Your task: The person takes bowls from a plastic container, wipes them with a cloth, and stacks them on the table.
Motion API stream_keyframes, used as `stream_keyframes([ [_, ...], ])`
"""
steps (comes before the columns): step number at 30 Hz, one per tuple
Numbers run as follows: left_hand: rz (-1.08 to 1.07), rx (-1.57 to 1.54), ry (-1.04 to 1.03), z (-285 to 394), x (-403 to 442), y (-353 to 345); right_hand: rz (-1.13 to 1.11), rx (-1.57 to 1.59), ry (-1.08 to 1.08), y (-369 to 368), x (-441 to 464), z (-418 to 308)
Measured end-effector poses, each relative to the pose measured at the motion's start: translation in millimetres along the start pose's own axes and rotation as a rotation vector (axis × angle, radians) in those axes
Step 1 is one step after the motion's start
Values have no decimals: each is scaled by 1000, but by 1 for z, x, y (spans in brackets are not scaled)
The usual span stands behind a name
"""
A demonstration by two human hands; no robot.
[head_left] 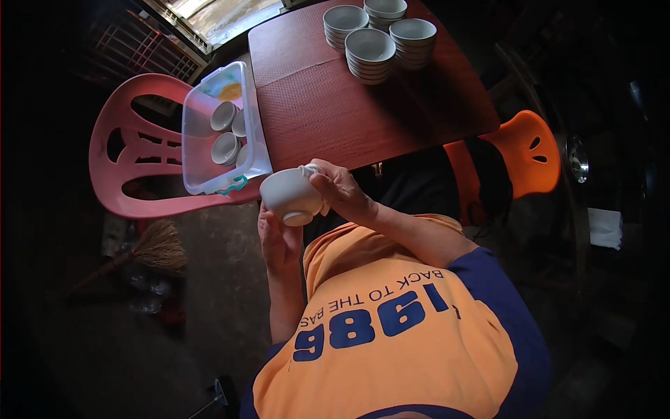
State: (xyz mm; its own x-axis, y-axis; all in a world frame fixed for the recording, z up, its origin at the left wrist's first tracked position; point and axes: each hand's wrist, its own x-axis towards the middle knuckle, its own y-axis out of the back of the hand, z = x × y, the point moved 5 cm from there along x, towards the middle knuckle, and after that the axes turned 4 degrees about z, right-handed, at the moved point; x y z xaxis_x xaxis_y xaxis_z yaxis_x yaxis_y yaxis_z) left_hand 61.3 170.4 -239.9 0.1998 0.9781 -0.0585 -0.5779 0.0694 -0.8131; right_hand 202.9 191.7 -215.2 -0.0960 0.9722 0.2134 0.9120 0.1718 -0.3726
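Observation:
A white bowl (pixel 287 195) is tilted in front of me, its foot ring toward me, just off the table's near left corner. My left hand (pixel 278 234) grips it from below and the left, the fingers partly hidden behind it. At its right side, my right hand (pixel 342 192) is closed on what looks like a white cloth (pixel 309 170), pressed against the bowl's rim. Left of the hands stands a clear plastic bin (pixel 195 157) with several small white bowls (pixel 225 149) inside. Stacks of white bowls (pixel 370 47) stand at the table's far end.
The red-brown table (pixel 314 105) is ahead of me. A pink chair (pixel 115 140) holds the bin on the left, and an orange chair (pixel 534 153) is on the right. A straw broom (pixel 159 248) lies on the floor at left.

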Motion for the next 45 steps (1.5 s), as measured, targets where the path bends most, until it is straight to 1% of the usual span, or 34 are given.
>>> stream_keyframes([
  [1,2,-1,-4,-2,1,0,13,38,35,-2,-1,-2],
  [2,40,-184,52,-7,3,0,7,39,35,-3,-4,-1],
  [3,76,-369,106,-12,7,0,8,-114,83,-2,-7,-1],
  [4,49,-339,149,-15,11,-4,8,-268,130,-3,-9,-3],
  [5,49,-343,142,-13,12,-6,31,-384,344,-7,-10,-12],
  [7,31,-151,184,-9,13,-10,-96,-747,752,-16,-13,-20],
  [8,-46,-204,220,-8,11,-9,-204,-828,663,-20,-16,-15],
  [9,-36,-173,216,-8,9,2,-211,-825,660,-21,-16,-15],
  [10,-23,-143,209,-9,6,9,-290,-812,620,-26,-17,-13],
  [11,80,-84,210,-10,3,21,-372,-798,581,-31,-17,-11],
  [14,129,-109,181,-15,-2,22,-99,-495,285,-17,1,-36],
  [15,133,-117,174,-16,-3,24,-99,-511,241,-17,5,-39],
  [17,129,-126,215,-20,-5,30,-245,-804,342,-26,6,-22],
  [18,48,-137,219,-21,-4,37,-295,-937,303,-30,1,-13],
  [19,51,-142,216,-19,-4,33,-302,-939,301,-31,0,-18],
  [21,19,-206,216,-14,-4,24,-231,-1117,471,-30,-4,-38],
  [22,68,-165,196,-12,-4,20,-233,-1057,542,-26,-5,-45],
  [25,78,-233,217,-4,-6,21,-591,-1134,579,-31,-20,-45],
  [27,96,24,130,1,-6,18,-708,-1283,563,-29,-27,-23],
  [28,32,182,21,11,-1,-8,-711,-1291,520,-24,-28,-10],
  [29,30,178,22,11,0,-5,-690,-1269,529,-23,-31,-3],
  [30,17,299,-12,12,1,-1,-672,-1244,538,-23,-37,1],
  [31,7,423,-46,14,1,-1,-595,-1103,498,-28,-41,-5],
  [32,44,309,-24,14,1,2,-592,-1099,493,-32,-43,-6],
  [33,45,315,-14,12,1,1,-573,-789,199,-30,-42,-1],
  [34,63,421,-125,14,0,-1,-535,-471,-82,-29,-43,3],
  [35,79,527,-232,18,-2,-6,-438,-65,-284,-34,-39,-5],
  [37,25,527,-293,27,0,-19,-370,62,-344,-42,-35,-13],
  [38,17,523,-315,30,1,-24,-360,-82,-142,-44,-35,-16],
  [39,0,509,-315,31,1,-22,-350,-78,-138,-41,-36,-11],
  [40,-7,513,-310,32,1,-19,-440,-325,84,-40,-35,-13],
  [42,36,464,-150,28,-1,-11,-569,-805,491,-34,-35,-15],
  [44,47,467,-105,25,-1,-11,-513,-1169,669,-24,-32,-11],
  [45,61,486,-81,23,-1,-9,-495,-1199,665,-23,-34,-5],
])
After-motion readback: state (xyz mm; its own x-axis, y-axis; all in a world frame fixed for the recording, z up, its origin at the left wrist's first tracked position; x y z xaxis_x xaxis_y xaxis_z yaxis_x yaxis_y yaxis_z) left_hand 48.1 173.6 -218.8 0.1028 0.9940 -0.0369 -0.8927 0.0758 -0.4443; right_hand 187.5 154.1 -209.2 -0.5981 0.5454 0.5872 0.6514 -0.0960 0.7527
